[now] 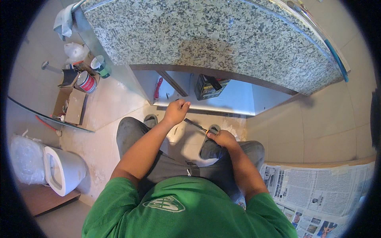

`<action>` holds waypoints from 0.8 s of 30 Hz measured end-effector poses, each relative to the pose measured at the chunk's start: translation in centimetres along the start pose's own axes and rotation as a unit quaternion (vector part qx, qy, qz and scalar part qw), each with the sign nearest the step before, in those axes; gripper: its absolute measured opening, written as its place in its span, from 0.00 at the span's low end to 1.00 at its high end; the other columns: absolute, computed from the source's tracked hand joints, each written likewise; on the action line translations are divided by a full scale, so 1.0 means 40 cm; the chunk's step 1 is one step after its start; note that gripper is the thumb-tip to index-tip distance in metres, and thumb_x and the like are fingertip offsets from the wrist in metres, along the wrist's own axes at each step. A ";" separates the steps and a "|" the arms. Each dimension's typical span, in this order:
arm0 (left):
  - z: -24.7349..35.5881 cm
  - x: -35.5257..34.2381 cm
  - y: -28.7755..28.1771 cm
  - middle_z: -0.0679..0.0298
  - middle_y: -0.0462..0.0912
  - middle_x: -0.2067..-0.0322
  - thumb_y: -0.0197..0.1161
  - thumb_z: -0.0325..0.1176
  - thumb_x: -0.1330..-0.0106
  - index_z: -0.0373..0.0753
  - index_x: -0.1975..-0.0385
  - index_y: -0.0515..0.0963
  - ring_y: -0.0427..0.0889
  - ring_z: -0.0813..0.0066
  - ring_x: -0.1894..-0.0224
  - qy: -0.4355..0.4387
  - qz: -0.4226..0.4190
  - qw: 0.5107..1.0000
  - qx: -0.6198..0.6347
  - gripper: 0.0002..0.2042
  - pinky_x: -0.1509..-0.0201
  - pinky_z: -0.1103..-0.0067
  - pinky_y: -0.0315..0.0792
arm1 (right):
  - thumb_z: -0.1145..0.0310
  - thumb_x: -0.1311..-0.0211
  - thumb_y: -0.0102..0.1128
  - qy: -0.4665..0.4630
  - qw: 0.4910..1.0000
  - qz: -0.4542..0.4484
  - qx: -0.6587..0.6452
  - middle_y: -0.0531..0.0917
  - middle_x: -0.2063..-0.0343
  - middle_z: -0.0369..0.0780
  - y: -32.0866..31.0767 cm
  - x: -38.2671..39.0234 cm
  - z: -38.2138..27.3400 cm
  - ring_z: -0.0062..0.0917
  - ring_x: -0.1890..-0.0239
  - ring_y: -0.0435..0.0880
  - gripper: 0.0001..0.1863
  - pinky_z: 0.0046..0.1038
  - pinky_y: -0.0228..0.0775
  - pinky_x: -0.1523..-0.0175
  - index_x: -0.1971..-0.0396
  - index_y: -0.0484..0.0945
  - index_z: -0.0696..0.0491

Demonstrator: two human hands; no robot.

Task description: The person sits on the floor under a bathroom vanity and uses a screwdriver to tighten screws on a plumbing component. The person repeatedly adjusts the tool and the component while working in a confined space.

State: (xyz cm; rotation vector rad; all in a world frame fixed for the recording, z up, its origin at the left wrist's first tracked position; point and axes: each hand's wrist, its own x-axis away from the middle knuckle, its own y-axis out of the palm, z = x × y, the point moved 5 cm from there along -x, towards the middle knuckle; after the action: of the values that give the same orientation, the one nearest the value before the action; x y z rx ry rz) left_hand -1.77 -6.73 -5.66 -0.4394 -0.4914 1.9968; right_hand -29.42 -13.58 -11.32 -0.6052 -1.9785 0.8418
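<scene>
I am squatting in front of a low cabinet (238, 99) under a speckled granite countertop (158, 35). My right hand (224, 139) is closed round the handle of a chisel (193, 124), whose dark flat blade points up and left. Beside that blade, close to the cabinet's front edge, is my left hand (176, 112). Its fingers are curled in, and whatever they may hold is hidden. Inside the cabinet stands a dark printed box (208, 88) with a black item on top. A bundle of red cord (158, 87) lies in the left compartment.
On the left are an open cardboard box (74, 106), a paint can (86, 81), a green and white tub (101, 67) and a toilet (65, 170). A glass panel edge (51, 117) runs nearby. Newspaper (317, 190) covers a surface at right. A blue-ended pole (335, 59) rests along the countertop.
</scene>
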 end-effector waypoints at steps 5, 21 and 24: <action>0.002 0.002 0.006 0.49 0.78 0.78 0.59 0.45 0.29 0.32 0.76 0.75 0.76 0.54 0.75 -0.010 -0.015 1.000 0.002 0.21 0.68 0.64 0.70 | 0.28 0.44 0.57 0.019 1.000 0.012 -0.010 0.84 0.80 0.47 0.004 -0.005 0.008 0.38 0.70 0.87 0.40 0.38 0.75 0.58 0.75 0.86 0.58; 0.025 0.007 -0.004 0.46 0.77 0.79 0.60 0.45 0.30 0.33 0.76 0.75 0.77 0.49 0.75 -0.005 -0.018 1.000 0.010 0.20 0.68 0.62 0.69 | 0.28 0.45 0.58 0.032 0.999 -0.027 -0.016 0.87 0.71 0.49 -0.013 0.008 -0.010 0.41 0.63 0.87 0.40 0.38 0.76 0.53 0.70 0.86 0.58; 0.027 0.005 0.001 0.46 0.77 0.79 0.60 0.45 0.30 0.33 0.76 0.75 0.77 0.49 0.75 -0.007 -0.023 1.000 0.001 0.20 0.69 0.62 0.69 | 0.27 0.45 0.58 0.030 0.999 -0.019 -0.015 0.86 0.73 0.49 -0.005 0.002 0.001 0.40 0.65 0.87 0.40 0.38 0.76 0.55 0.71 0.86 0.58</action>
State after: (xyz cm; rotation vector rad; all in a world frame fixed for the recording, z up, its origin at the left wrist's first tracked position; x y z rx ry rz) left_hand -2.41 -6.72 -4.78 -0.4089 -0.5034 1.9583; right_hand -29.49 -13.65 -11.14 -0.6017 -1.9453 0.7643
